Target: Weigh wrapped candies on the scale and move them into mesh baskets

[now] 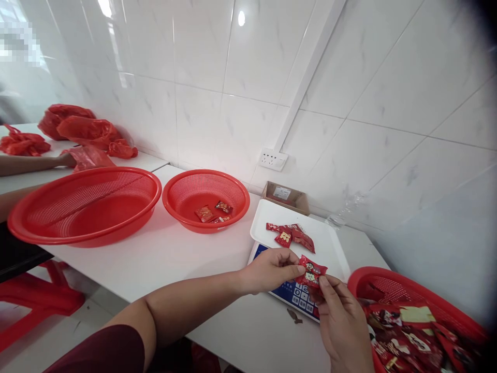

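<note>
My left hand [272, 269] and my right hand [341, 321] both pinch a small red candy packet [311, 271] between them, just above the front of a white scale tray [334, 254]. Several red candy packets [291, 235] lie on that tray. The scale's blue keypad [298, 298] shows under my hands. A red basket [458, 316] at the lower right holds several more red packets [407, 336].
A middle red mesh basket [182, 194] holds three packets [213, 212]. A larger red basket [39, 228] sits left of it. Another person's arm [27, 163] rests by red plastic bags [81, 129] at the far left. A cardboard box [285, 197] stands against the tiled wall.
</note>
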`<state>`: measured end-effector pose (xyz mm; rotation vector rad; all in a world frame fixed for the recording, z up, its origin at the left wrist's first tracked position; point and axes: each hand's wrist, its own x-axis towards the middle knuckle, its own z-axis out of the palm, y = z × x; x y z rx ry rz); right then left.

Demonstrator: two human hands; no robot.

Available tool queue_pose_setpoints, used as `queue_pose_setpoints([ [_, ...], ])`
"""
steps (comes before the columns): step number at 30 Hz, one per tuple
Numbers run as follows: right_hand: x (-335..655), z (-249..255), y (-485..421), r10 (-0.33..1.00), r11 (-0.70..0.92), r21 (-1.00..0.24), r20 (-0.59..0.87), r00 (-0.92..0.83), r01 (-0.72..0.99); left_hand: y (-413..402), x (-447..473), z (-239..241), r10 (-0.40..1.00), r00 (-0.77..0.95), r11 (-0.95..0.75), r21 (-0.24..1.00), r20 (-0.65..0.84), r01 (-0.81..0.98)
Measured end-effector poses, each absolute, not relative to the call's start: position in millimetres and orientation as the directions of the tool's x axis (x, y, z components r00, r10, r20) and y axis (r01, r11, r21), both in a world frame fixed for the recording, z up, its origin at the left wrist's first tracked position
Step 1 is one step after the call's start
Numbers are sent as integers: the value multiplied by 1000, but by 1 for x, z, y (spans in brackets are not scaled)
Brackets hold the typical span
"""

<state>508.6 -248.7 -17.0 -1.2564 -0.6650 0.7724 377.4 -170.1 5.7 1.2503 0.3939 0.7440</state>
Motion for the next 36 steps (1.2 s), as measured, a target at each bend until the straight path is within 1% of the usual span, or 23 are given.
queue_pose_setpoints([
  [3, 507, -15, -248, 814, 146, -976, 24, 581, -163, -170, 377, 5, 682, 717, 119, 944, 148, -309],
  [6, 506, -14, -249, 811, 154, -977, 42, 583, -144, -170, 376, 4, 673, 722, 75, 955, 164, -287],
  [11, 507, -16, -249, 811, 142, -971, 3, 585, -191, -169, 375, 0, 683, 692, -108, 969, 234, -221],
  [14, 509, -18, -250, 813, 118, -976, -10, 583, -181, -169, 374, -1, 677, 688, -188, 965, 261, -181],
  [19, 508, -17, -249, 808, 123, -980, 6, 589, -159, -168, 374, -2, 676, 691, -215, 965, 258, -150],
  [23, 505, -15, -249, 804, 125, -977, -3, 594, -174, -168, 374, -4, 686, 684, -187, 968, 249, -165],
  [28, 502, -13, -249, 796, 125, -975, -11, 605, -182, -168, 373, 1, 686, 699, -72, 975, 202, -211],
  [32, 501, -12, -248, 801, 124, -966, -39, 597, -228, -169, 375, 2, 696, 697, -22, 975, 175, -223],
  [36, 500, -12, -249, 801, 134, -961, -39, 598, -242, -169, 376, 1, 686, 714, 81, 960, 143, -270],
])
